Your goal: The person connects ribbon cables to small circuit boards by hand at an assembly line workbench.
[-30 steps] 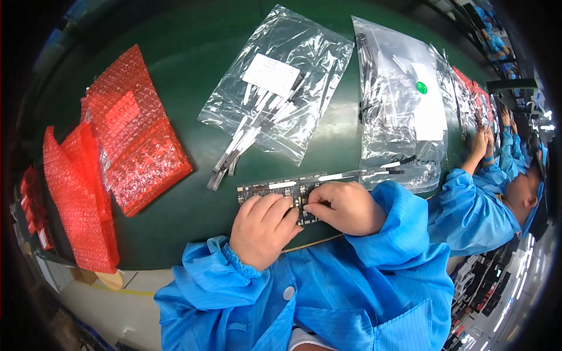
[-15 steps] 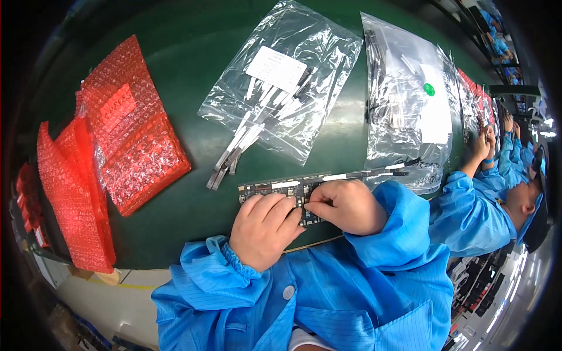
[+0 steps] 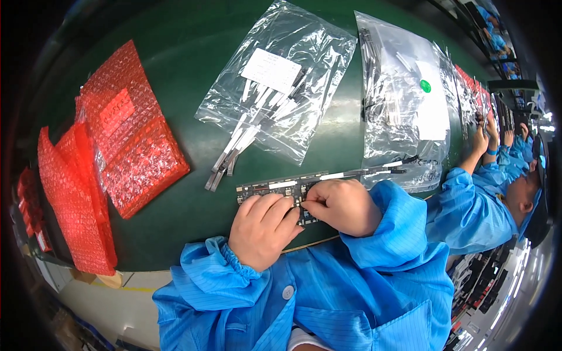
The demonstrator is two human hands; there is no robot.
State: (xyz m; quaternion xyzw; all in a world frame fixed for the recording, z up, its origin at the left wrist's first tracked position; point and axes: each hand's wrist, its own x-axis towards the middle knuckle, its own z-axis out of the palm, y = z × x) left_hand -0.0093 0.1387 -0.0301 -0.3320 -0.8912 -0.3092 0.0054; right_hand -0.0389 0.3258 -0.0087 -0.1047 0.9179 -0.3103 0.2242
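Observation:
A dark circuit board (image 3: 243,192) with small parts lies at the table's front edge. My left hand (image 3: 262,231) rests across its left half, fingers bent over it and gripping it; the thumb lies toward the middle. My right hand (image 3: 345,206) is closed in a pinch over the board's right half, thumb and forefinger tips together low on its surface. What they hold is too small or hidden to make out. Thin black and white flat cables (image 3: 351,174) run along the board's far edge and out to the right, past my right knuckles.
Beyond the board lies a clear bag of flat cables (image 3: 281,105), some sticking out of its mouth. Another clear bag (image 3: 398,88) lies right of it. Red bubble-wrap packs (image 3: 143,167) occupy the left. At right a co-worker in a blue sleeve (image 3: 468,196) sits close by.
Both hands keep nearly the same place on the board, my right fingers still pinched. The whole view has shifted slightly. The co-worker's hands at the right have moved a little.

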